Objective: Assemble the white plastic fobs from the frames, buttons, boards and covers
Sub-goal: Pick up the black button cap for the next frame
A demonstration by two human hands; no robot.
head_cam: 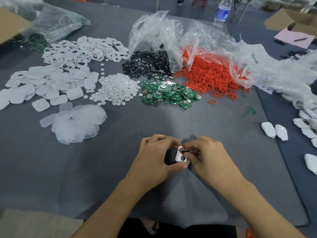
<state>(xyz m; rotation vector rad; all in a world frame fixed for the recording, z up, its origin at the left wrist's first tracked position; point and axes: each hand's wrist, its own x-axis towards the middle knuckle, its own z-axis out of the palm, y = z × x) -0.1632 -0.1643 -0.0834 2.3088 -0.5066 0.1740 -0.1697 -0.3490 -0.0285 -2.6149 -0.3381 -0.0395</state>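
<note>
White fob (180, 158) in left hand (154, 158)

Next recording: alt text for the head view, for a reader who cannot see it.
The left hand holds a white fob over a grey mat while the right hand pinches a red ring at its far end. Beyond lie piles of white frames, white buttons, green boards, black discs and red rings.
</note>
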